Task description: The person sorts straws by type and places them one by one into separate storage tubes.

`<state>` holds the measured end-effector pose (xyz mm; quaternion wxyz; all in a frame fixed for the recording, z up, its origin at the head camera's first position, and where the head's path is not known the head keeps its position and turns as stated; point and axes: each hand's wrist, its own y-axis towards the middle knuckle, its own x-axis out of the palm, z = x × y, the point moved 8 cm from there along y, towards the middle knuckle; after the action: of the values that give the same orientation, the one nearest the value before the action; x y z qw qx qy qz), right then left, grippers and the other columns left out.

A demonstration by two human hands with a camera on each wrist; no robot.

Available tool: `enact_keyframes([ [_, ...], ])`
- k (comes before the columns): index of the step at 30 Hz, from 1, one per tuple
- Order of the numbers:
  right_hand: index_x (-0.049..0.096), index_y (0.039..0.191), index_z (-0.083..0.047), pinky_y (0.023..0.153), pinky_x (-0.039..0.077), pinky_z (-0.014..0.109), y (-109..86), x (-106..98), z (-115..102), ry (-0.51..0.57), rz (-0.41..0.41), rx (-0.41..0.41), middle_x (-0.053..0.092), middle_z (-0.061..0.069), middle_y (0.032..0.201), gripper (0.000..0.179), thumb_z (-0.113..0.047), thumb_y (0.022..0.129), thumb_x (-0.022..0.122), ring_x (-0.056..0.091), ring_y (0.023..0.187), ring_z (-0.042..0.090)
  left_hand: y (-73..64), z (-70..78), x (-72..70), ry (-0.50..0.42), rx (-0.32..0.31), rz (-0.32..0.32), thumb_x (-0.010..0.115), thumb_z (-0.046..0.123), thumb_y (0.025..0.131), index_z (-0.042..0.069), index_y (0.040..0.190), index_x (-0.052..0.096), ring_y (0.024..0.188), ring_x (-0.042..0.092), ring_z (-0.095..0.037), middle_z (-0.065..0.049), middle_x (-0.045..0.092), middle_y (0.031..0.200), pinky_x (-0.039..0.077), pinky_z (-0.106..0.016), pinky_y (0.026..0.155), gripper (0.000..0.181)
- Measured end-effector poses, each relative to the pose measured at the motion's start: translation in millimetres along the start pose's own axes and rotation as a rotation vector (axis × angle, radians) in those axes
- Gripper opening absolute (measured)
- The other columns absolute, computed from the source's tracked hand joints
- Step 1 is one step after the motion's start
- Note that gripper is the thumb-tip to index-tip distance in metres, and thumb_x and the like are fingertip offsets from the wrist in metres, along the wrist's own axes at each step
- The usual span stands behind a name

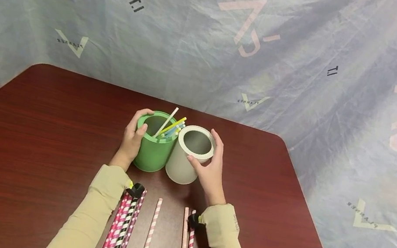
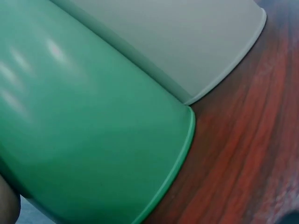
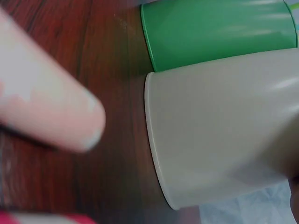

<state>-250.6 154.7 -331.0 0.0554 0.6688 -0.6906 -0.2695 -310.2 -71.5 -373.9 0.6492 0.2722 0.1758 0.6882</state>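
My left hand (image 1: 133, 139) grips the green canister (image 1: 153, 156) by its left side, thumb at the near rim and fingers round the back. Thin white, yellow and blue straws (image 1: 168, 124) lean inside it toward the right rim. With thumb and fingers spread round its upper right side, my right hand (image 1: 212, 173) holds the off-white canister (image 1: 180, 167), whose visible inside is bare. Both canisters stand upright, side by side, on the table. In the left wrist view the walls of the green canister (image 2: 103, 121) and the off-white one (image 2: 187, 42) meet near their bases.
Several patterned paper straws (image 1: 121, 225) lie between my forearms on the left. A single pale pink striped straw (image 1: 150, 235) lies in the middle, and two more straws (image 1: 184, 243) lie by my right sleeve. Printed grey fabric (image 1: 179, 49) hangs behind the dark red table (image 1: 61, 131).
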Motion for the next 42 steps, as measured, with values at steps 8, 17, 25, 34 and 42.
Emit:
enact_keyframes([
  [8, 0.031, 0.148, 0.000, 0.101, 0.042, 0.044, 0.3, 1, 1, 0.003, 0.048, 0.004, 0.040, 0.019, 0.149, 0.083, -0.004, 0.077, 0.075, 0.046, 0.128, 0.034, 0.2, -2.3, -0.4, -0.026, 0.048, 0.016, 0.041, 0.026, 0.090, -0.006, 0.130, 0.049, 0.105, 0.054, -0.018, -0.007, 0.056, 0.124, 0.041, -0.022, 0.091, 0.052],
  [17, 0.033, 0.146, 0.004, 0.100, 0.043, 0.050, 1.7, 3, -2, 0.002, 0.061, 0.008, 0.040, 0.024, 0.148, 0.081, -0.002, 0.077, 0.074, 0.047, 0.126, 0.038, -0.8, 1.3, -7.5, 0.026, 0.094, 0.088, 0.038, 0.016, 0.092, -0.013, 0.130, 0.047, 0.105, 0.054, -0.009, -0.034, 0.050, 0.123, 0.040, -0.022, 0.091, 0.049],
  [25, 0.029, 0.148, 0.002, 0.108, 0.037, 0.047, 2.6, 1, 2, 0.010, 0.048, 0.025, 0.036, 0.015, 0.154, 0.084, 0.000, 0.077, 0.074, 0.040, 0.137, 0.032, -0.2, 8.0, -21.9, 0.030, 0.175, 0.181, 0.037, 0.020, 0.093, -0.014, 0.125, 0.050, 0.106, 0.056, -0.006, -0.031, 0.054, 0.119, 0.042, -0.020, 0.093, 0.048],
  [34, 0.030, 0.148, -0.004, 0.103, 0.039, 0.031, 8.6, -3, 20, 0.082, 0.004, 0.049, 0.037, 0.007, 0.155, 0.083, -0.004, 0.079, 0.074, 0.044, 0.132, 0.028, 3.7, 14.7, -45.8, 0.000, 0.190, 0.270, 0.045, 0.041, 0.095, -0.011, 0.123, 0.053, 0.102, 0.058, -0.010, 0.001, 0.060, 0.116, 0.043, -0.021, 0.088, 0.060],
  [42, 0.031, 0.147, -0.004, 0.099, 0.041, 0.029, 11.1, -8, 18, 0.109, -0.034, 0.103, 0.037, 0.008, 0.154, 0.079, -0.004, 0.080, 0.073, 0.046, 0.128, 0.023, 7.7, 15.3, -58.0, 0.016, 0.161, 0.289, 0.042, 0.033, 0.094, -0.011, 0.123, 0.053, 0.098, 0.058, -0.009, 0.003, 0.061, 0.113, 0.043, -0.021, 0.085, 0.054],
])
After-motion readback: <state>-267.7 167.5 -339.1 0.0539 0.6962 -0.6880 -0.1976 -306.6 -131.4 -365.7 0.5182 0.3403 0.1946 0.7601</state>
